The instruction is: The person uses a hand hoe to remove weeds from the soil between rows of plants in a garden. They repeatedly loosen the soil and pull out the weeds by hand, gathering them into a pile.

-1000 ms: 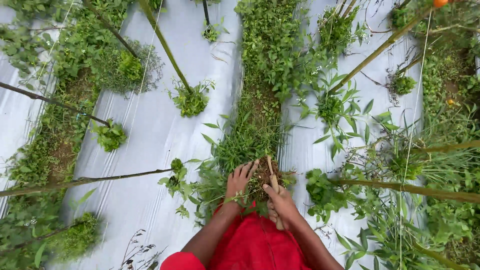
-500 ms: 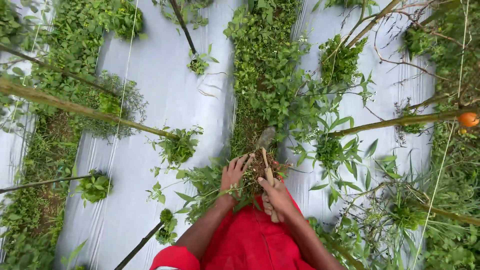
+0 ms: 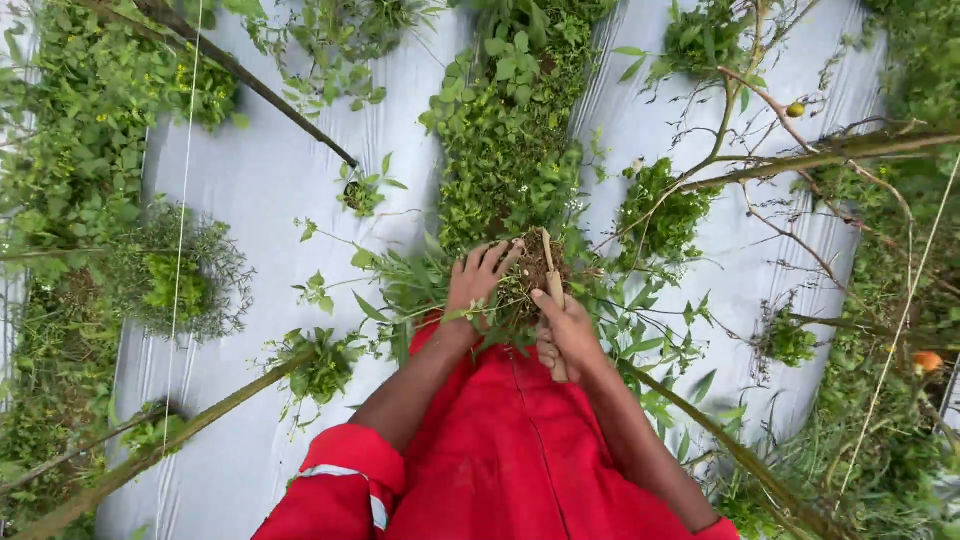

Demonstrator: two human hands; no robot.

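Observation:
My left hand is closed around a bunch of pulled weeds with a clump of roots and soil at its end. My right hand grips the wooden handle of a small hand tool, whose upper end lies against the root clump. Both hands are held close together in front of my red clothing, above a strip of green weeds between two sheets of silver plastic mulch.
Small plants grow through holes in the mulch on both sides. Slanted bamboo stakes and strings cross the beds. At the right, tangled branches carry an orange fruit and a greenish fruit.
The view has shifted forward along the row and my hands with the weed clump have risen in the frame. The grip of both hands is unchanged.

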